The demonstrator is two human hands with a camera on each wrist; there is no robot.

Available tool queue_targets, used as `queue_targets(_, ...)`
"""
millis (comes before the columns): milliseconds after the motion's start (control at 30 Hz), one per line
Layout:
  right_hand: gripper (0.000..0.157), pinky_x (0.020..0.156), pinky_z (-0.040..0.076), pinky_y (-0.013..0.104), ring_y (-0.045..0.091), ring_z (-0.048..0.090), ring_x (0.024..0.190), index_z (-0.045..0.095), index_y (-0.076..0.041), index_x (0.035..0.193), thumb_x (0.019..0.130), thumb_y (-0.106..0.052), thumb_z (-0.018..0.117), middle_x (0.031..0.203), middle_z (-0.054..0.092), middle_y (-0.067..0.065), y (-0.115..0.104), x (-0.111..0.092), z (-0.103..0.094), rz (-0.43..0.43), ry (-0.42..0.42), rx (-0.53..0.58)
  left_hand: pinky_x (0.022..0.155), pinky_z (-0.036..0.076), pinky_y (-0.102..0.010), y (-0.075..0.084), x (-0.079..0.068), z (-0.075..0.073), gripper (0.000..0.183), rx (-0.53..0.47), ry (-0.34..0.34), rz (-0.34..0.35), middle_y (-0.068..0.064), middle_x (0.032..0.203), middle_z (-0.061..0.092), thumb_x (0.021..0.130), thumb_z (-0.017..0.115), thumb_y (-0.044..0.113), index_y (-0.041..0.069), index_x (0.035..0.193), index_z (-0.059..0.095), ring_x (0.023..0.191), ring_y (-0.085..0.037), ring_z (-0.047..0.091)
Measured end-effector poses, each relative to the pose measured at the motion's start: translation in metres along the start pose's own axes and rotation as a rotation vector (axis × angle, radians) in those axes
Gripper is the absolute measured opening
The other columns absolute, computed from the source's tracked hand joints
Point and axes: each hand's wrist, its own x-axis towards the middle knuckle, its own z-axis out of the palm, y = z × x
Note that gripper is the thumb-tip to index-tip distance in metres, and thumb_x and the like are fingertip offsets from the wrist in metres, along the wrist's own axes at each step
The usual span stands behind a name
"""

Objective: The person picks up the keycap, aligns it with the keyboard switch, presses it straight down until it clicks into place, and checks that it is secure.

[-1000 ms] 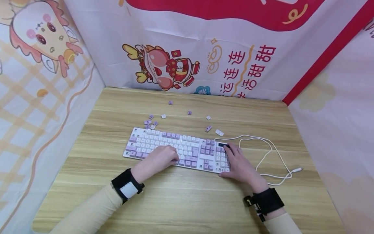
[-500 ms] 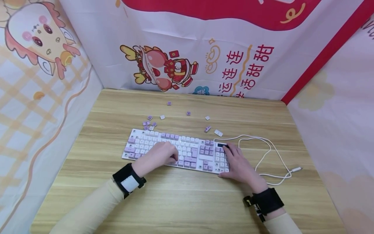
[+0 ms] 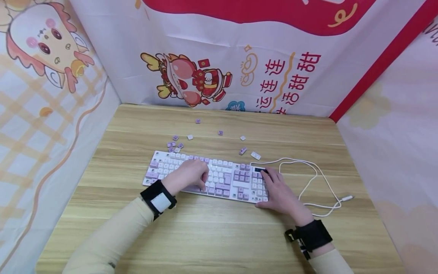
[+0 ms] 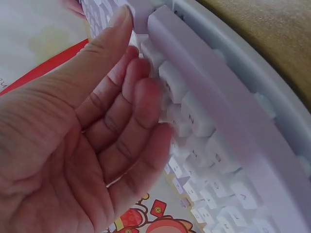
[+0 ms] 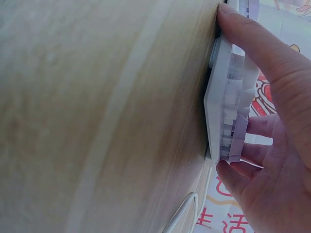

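Observation:
A white and purple keyboard [image 3: 219, 177] lies across the table, some of its key positions bare at the left end. Over its front middle is my left hand [image 3: 191, 173], its thumb reaching down to the front row. In the left wrist view the thumb tip presses on a purple keycap [image 4: 142, 17] beside the long purple spacebar [image 4: 209, 92]. The other fingers bend loosely above the white keys. My right hand [image 3: 280, 194] grips the keyboard's right end. In the right wrist view its thumb [image 5: 252, 31] is at the near edge, fingertips at the far edge.
Behind the keyboard's left end lies a cluster of loose keycaps [image 3: 171, 144]. More are scattered farther back, with a purple one [image 3: 242, 151] and a long white one [image 3: 255, 155] behind the right part. A white cable [image 3: 325, 179] loops on the table [image 3: 219, 236] at the right.
The left wrist has moved forward and to the right, and the hand has turned so its thumb points down at the front row. The right hand keeps its place on the keyboard.

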Motion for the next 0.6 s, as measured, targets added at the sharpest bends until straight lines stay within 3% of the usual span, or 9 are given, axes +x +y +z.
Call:
queue_targets(333, 0.121, 0.112, 0.042, 0.055, 0.046, 0.033, 0.142, 0.032, 0.002, 0.152, 0.063, -0.058, 0.088, 0.158, 0.028, 0.027, 0.001, -0.0004, 0.0016, -0.012, 0.011, -0.013, 0.066, 0.045, -0.029, -0.0004, 0.0076, 0.0003, 0.028, 0.074, -0.003, -0.05, 0.002, 0.076, 0.06, 0.069, 0.09, 0.02, 0.014, 0.075, 0.063, 0.073, -0.017, 0.056)
queue_targets(600, 0.122, 0.113, 0.042, 0.055, 0.047, 0.032, 0.142, 0.032, 0.002, 0.152, 0.063, -0.058, 0.088, 0.158, 0.028, 0.028, 0.0029, -0.0008, 0.0021, -0.016, 0.018, -0.009, 0.066, 0.044, -0.029, 0.0006, 0.0079, -0.0006, 0.028, 0.047, -0.015, -0.061, 0.002, 0.076, 0.061, 0.069, 0.09, 0.02, 0.015, 0.077, 0.063, 0.073, -0.017, 0.056)
